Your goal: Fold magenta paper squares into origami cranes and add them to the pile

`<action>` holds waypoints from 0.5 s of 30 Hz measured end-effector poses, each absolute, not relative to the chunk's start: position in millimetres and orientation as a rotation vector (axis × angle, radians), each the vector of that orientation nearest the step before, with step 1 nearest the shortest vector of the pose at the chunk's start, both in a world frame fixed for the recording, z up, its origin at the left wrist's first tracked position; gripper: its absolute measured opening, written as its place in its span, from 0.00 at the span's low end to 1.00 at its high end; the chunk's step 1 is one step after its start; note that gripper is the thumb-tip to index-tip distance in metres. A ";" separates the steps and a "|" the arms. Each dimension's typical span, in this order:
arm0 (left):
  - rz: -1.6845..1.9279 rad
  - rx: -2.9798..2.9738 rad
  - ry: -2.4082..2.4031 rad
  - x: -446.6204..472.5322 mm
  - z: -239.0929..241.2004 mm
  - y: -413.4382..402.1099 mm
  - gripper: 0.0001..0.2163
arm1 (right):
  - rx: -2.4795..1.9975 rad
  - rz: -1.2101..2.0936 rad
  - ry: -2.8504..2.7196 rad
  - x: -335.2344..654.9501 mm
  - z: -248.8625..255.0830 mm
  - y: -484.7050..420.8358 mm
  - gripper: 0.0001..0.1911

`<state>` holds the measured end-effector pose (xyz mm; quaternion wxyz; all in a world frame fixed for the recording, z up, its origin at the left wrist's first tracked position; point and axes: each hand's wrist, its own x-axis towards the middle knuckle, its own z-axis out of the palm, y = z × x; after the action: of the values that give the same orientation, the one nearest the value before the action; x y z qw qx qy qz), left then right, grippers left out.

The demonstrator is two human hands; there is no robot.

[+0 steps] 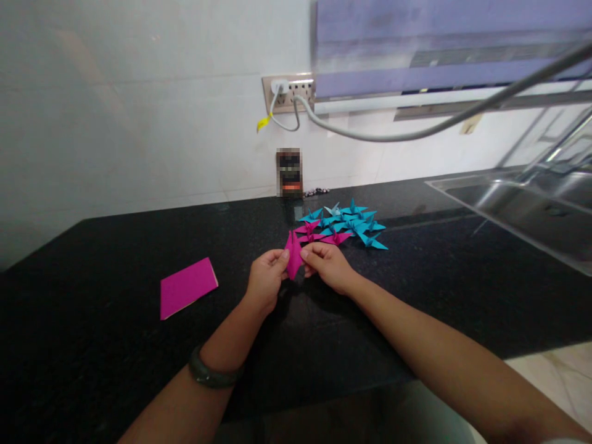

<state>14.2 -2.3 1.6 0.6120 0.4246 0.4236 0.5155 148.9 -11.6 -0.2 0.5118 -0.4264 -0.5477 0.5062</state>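
Observation:
Between my two hands is a pink origami piece (294, 258), a narrow folded diamond with two points at its top, held just above the dark counter. My left hand (267, 276) pinches its left edge between thumb and fingers. On the opposite edge, the thumb and fingers of my right hand (327, 265) are closed too. Just beyond my right hand lie several finished paper cranes, pink ones (337, 237) in front and blue ones (355, 226) behind. A flat stack of pink paper (189, 287) rests to the left of my left hand.
A black stone counter (111, 357) runs along the white tiled wall. At the back, a small blurred-out upright object (289, 172) leans near the wall below a socket (303, 89) with plugged cables. A grey cable (393, 134) hangs across the right. A steel sink (546, 209) is set in at right.

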 end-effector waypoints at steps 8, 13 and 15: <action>1.023 0.898 0.886 11.3 -2.0 1.5 0.05 | -1.158 1.349 -1.242 135.5 8.1 -7.0 0.09; 1.047 0.821 0.886 10.5 1.1 1.3 0.04 | -1.175 1.314 -1.312 132.7 11.3 -1.6 0.07; 1.046 0.807 0.884 10.3 1.9 1.1 0.05 | -1.164 1.211 -1.363 133.8 6.0 0.1 0.07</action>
<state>10.3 1.1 1.9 0.7004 0.3624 0.3970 0.4696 133.8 0.1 6.0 0.4696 -0.4751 -0.5563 0.4943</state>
